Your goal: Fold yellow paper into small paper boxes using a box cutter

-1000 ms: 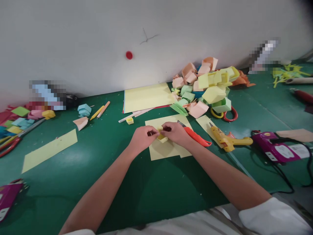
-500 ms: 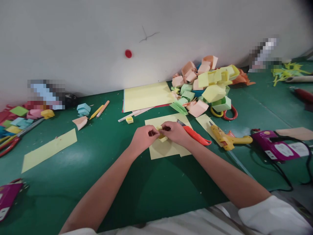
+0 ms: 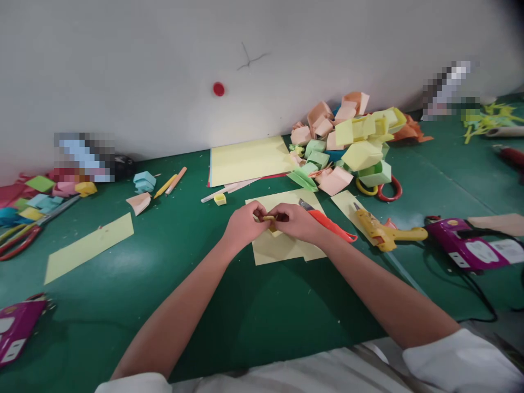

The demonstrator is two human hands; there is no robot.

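Yellow folded paper (image 3: 277, 233) sits right between two hands, over a pale sheet (image 3: 266, 255), about halfway from the bench's (image 3: 196, 316) near edge to its wall edge. The left hand (image 3: 245, 224) and right hand (image 3: 299, 222) look just as close, fingertips pinched nearly together on it. Fingers hide too much to tell which way its long side runs. Nearer the wall edge are a tiny yellow box (image 3: 220, 200) and a paper heap (image 3: 362, 155); I can't tell what's inside the box.
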